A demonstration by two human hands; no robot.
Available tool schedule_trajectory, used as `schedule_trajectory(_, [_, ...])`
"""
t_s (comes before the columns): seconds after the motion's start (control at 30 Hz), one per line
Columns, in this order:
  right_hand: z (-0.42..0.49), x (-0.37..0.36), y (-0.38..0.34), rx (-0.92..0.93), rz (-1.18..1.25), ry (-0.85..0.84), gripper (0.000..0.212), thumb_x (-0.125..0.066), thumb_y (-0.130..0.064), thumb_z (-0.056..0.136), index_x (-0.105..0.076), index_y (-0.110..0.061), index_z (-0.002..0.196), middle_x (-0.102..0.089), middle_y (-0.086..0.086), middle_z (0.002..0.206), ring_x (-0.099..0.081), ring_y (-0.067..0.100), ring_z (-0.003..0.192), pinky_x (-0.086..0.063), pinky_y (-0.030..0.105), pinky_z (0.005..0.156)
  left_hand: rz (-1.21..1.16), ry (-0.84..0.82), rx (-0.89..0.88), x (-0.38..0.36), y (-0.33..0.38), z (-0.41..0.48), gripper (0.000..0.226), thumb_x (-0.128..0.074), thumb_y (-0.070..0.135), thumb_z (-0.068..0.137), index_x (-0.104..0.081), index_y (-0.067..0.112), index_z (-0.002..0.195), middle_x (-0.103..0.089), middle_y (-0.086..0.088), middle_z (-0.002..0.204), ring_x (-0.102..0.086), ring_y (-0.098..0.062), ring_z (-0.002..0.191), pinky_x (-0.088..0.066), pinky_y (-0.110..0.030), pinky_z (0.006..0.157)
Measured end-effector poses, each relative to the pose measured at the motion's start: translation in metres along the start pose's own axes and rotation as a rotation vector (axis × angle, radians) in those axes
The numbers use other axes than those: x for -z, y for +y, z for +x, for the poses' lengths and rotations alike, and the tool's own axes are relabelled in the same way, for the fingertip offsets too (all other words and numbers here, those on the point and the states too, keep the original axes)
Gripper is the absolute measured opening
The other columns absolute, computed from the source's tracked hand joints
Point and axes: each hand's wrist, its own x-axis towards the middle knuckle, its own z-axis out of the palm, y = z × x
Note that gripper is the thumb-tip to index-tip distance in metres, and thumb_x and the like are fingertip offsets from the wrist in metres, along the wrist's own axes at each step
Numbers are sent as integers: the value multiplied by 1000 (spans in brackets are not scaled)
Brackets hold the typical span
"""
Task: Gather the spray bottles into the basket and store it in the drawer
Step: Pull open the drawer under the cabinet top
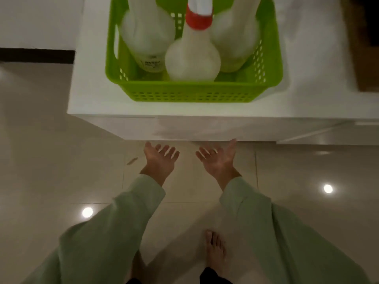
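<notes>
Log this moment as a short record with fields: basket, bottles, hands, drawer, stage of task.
basket: green basket standing on the white cabinet top, near its front edge
bottles: three white spray bottles upright inside it; the middle bottle has a red collar
left hand: left hand open, palm up, holding nothing, below the cabinet's front
right hand: right hand open, palm up, holding nothing
drawer: none seen open
stage: bottles gathered; basket not yet stored
</notes>
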Motion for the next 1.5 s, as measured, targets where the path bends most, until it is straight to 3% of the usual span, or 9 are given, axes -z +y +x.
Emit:
schedule_trajectory(0.17, [65, 2, -2, -5, 223, -144, 111, -32, -94, 75, -32, -16, 154, -37, 14, 157, -36, 39, 144, -23, 65, 119, -87, 35, -28, -8, 8, 66, 66, -25, 57, 95, -40, 14, 142, -49, -11, 144, -49, -33, 130, -34, -50, 115])
schedule_trajectory(0.5, [74, 23, 11, 29, 257, -135, 96, -37, -86, 83, -38, -16, 148, -47, 19, 148, -45, 43, 137, -30, 70, 112, -218, -48, -30, 13, 5, 77, 69, -30, 62, 94, -45, 9, 136, -56, -19, 130, -56, -37, 119, -39, -56, 110])
schedule_trajectory(0.67, [9, 41, 33, 77, -167, 19, 56, -45, -54, 102, -45, -9, 136, -57, 22, 128, -57, 44, 121, -48, 57, 102, 265, 92, -165, 37, -17, 8, 41, -42, 37, 102, -51, 10, 131, -56, -16, 135, -60, -35, 114, -49, -47, 103])
schedule_trajectory(0.73, [-37, 42, 45, 425, -656, 71, 23, -57, -24, 102, -59, -5, 113, -66, 14, 106, -65, 35, 101, -55, 45, 85, 688, 156, -557, 52, -28, -37, 18, -53, 19, 99, -61, 15, 114, -66, -10, 121, -66, -28, 106, -56, -30, 87])
schedule_trajectory(0.8, [-86, 43, 48, 1031, -1139, -101, 3, -63, -8, 95, -65, -7, 96, -67, 4, 93, -63, 23, 87, -52, 32, 77, 1083, 88, -1095, 66, -29, -85, 17, -56, 12, 96, -63, 21, 108, -67, 0, 108, -65, -13, 93, -51, -13, 77])
schedule_trajectory(0.87, [-124, 38, 39, 1523, -1406, -259, 7, -62, -10, 92, -66, -10, 98, -63, 3, 98, -58, 19, 94, -45, 26, 86, 1351, -14, -1486, 69, -23, -120, 20, -56, 16, 94, -60, 21, 112, -60, 4, 111, -58, -9, 99, -46, -15, 84])
schedule_trajectory(0.93, [-147, 23, 18, 1686, -1609, -143, 24, -60, -20, 93, -64, -14, 115, -58, 4, 116, -52, 22, 111, -38, 32, 98, 1598, -36, -1588, 56, -14, -143, 33, -57, 20, 92, -54, 20, 124, -54, -1, 126, -50, -15, 118, -41, -26, 97])
schedule_trajectory(1.13, [-161, 17, -26, 1312, -2206, -63, 36, -51, -28, 101, -56, -18, 135, -61, 6, 127, -50, 29, 127, -24, 50, 119, 2088, -46, -1407, 34, -10, -159, 44, -57, 24, 94, -51, 14, 136, -57, -7, 134, -48, -27, 129, -29, -44, 115])
schedule_trajectory(1.5, [-202, 68, 4, 1234, -2186, -44, 33, -56, -6, 96, -62, -18, 126, -66, 3, 110, -56, 25, 109, -31, 49, 115, 2096, 6, -1333, 75, -35, -184, 49, -59, -9, 81, -63, 17, 123, -71, -4, 113, -62, -27, 105, -42, -43, 99])
